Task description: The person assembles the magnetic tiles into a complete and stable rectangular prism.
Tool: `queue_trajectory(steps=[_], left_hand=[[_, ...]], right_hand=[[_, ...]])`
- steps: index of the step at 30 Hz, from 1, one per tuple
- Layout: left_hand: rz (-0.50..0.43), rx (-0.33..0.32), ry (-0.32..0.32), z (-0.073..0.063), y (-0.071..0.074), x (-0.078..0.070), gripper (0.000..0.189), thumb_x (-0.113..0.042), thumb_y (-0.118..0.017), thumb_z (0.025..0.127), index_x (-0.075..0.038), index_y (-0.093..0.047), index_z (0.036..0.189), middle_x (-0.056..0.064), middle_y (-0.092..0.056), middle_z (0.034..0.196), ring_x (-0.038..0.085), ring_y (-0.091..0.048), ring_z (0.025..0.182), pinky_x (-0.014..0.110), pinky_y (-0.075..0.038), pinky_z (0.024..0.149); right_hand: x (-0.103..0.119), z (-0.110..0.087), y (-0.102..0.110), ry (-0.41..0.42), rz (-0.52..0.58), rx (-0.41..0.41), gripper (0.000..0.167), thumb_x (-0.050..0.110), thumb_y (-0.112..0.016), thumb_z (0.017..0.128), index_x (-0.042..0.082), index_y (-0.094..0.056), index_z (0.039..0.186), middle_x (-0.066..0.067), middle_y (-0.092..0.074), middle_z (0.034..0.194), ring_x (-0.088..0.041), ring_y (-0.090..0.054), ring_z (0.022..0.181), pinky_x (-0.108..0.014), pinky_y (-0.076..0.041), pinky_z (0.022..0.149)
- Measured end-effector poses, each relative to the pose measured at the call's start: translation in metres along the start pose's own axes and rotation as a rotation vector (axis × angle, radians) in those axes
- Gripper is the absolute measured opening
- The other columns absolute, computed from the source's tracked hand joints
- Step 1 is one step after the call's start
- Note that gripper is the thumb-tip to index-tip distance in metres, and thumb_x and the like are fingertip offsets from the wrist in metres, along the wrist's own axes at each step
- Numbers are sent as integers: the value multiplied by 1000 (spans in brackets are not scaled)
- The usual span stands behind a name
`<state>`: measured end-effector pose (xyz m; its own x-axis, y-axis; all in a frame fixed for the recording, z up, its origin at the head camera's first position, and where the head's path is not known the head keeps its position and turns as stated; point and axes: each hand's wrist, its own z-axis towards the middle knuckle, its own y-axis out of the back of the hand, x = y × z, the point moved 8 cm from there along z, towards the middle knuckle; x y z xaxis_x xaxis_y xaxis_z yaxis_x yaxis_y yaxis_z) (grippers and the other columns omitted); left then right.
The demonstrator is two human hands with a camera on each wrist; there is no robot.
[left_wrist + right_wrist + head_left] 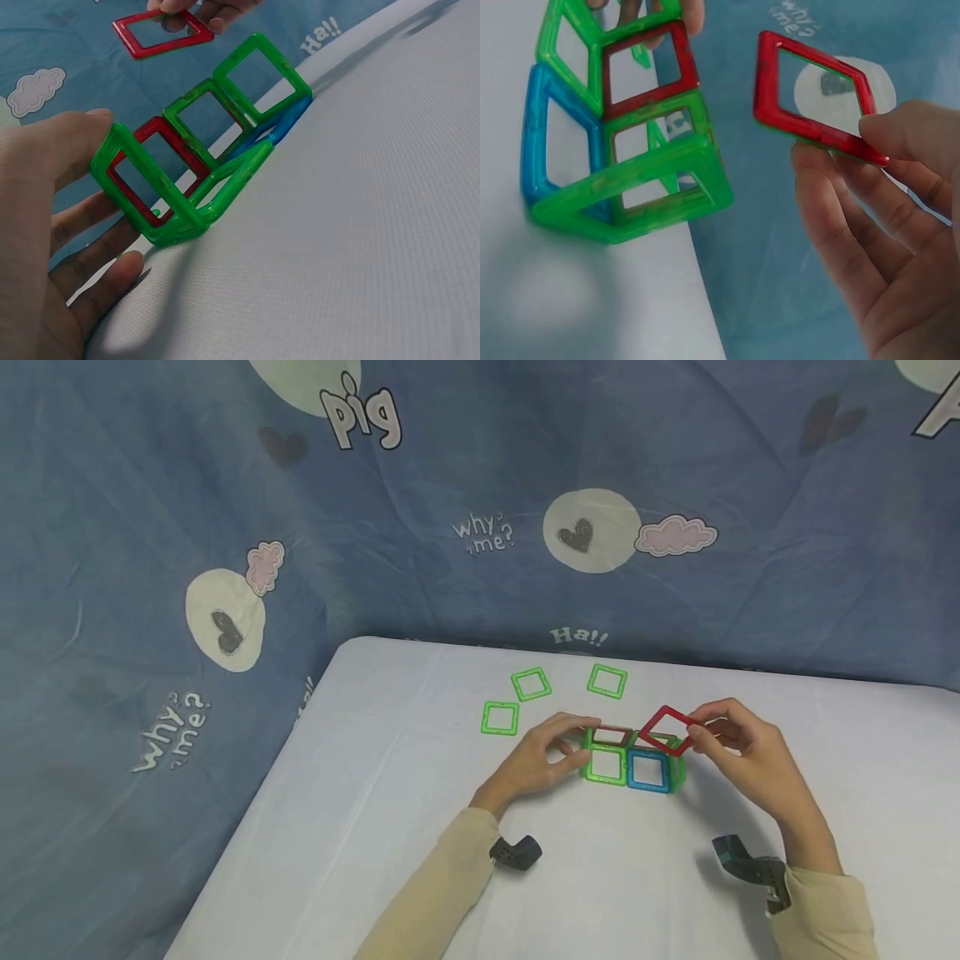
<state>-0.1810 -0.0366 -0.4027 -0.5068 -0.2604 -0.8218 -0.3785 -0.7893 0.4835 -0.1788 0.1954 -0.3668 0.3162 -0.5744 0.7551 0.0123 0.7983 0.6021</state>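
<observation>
A low box of upright magnetic tiles, open on top, stands on the white table. Its front has a green tile (606,782) and a blue tile (648,787); its back has a red tile (118,180) and a green tile (174,112). Green tiles close both ends. My left hand (536,758) holds the left end of the box, thumb in front and a finger at the back corner. Above the right part, my right hand (750,764) pinches a separate red square tile (765,82) by one corner, tilted and apart from the box.
Several loose green tiles lie behind and left of the box: one at left (484,718), one farther back (531,672), one behind the box (607,668). A blue printed cloth (450,585) hangs behind the table (360,760). A dark camera mount (517,853) sits on each wrist.
</observation>
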Motion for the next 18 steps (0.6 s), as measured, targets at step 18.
queue_trajectory(steps=[18], left_hand=[[-11, 4, 15, 0, 1, 0, 44, -15, -61, 92, -9, -50, 134, 11, -55, 129, 27, -57, 108, 34, -52, 87]], right_hand=[[23, 0, -20, 143, 25, 101, 19, 5, -67, 86, 13, -61, 101, -1, -67, 93, 1, -63, 86, -8, -50, 76]])
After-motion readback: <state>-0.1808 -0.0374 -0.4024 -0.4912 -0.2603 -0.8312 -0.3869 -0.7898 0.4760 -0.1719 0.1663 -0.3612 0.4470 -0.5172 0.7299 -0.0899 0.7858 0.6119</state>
